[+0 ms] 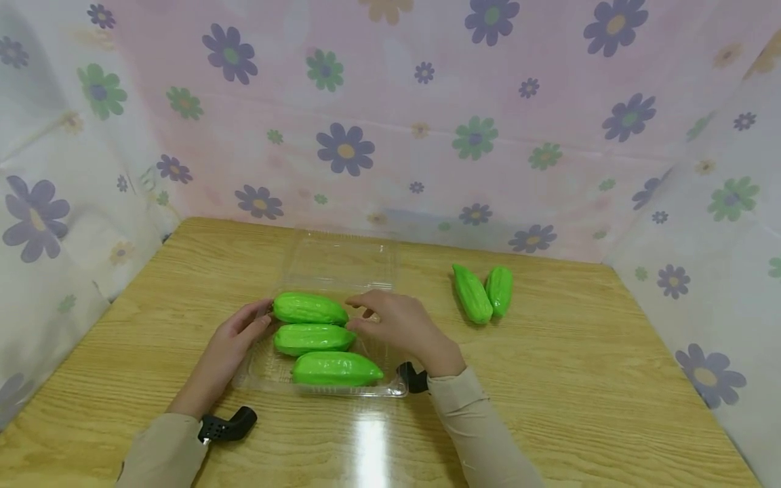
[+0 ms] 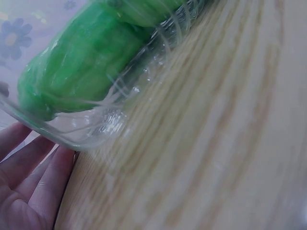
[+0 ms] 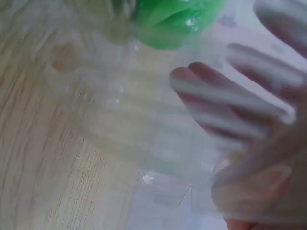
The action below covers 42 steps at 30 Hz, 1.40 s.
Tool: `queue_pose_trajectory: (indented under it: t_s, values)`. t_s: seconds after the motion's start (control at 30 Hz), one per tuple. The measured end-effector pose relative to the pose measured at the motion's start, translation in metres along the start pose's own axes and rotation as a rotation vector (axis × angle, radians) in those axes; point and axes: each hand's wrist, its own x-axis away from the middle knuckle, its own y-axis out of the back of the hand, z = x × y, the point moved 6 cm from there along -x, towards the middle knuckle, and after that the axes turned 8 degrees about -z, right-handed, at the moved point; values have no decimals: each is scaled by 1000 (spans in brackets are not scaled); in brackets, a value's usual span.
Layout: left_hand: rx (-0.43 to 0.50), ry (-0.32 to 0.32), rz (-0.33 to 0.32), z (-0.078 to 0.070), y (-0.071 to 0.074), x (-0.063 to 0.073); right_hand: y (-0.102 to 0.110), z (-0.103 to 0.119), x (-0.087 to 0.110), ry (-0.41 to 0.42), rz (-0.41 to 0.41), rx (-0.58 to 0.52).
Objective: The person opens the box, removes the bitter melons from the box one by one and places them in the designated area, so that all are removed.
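Note:
Three glossy, bright green bitter melons lie crosswise in a clear plastic clamshell box (image 1: 393, 391): a far one (image 1: 310, 309), a middle one (image 1: 314, 339) and a near one (image 1: 337, 369). My left hand (image 1: 234, 337) holds the box's left rim, its fingers (image 2: 29, 165) against the outside of the wall in the left wrist view. At the far melon's pointed right end is my right hand (image 1: 396, 325), thumb and fingers apart with nothing between them. Through the clear plastic, the right wrist view shows its extended fingers (image 3: 211, 96) beside a melon (image 3: 177, 21).
The box's clear lid (image 1: 342, 261) is folded back toward the rear of the wooden table (image 1: 579, 379). Two more bitter melons lie side by side to the right, a left one (image 1: 472, 295) and a right one (image 1: 499, 291). A flower-patterned curtain (image 1: 403, 108) encloses the back and sides.

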Motion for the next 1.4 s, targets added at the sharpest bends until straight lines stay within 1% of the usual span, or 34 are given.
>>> queue_pose_trajectory:
  t_s: [0.13,0.23,0.4,0.57,0.7,0.8,0.93,1.03,1.2,1.4]
  values:
    - [-16,-5,-5,0,0,0,-7,4,-2,5,70,-59]
    - [-7,-3,-5,0,0,0,-12,6,-2,21,113,-71]
    - [14,5,2,0,-3,-1,-14,8,-1,42,137,-65]
    - [21,14,10,1,-5,-2,-15,8,4,25,175,-39]
    - [23,7,11,0,-5,-2,-17,9,7,24,210,1]
    - [42,-3,13,-1,-5,-2,-17,10,8,25,217,20]
    - [118,-45,34,-3,-6,-1,-18,10,7,35,217,46]
    - [141,-72,43,-4,-6,0,-19,11,7,50,215,78]
    - [119,-67,37,-3,-4,0,-18,12,6,63,204,103]
    - [109,-59,42,-3,-4,1,-16,13,5,56,182,79]
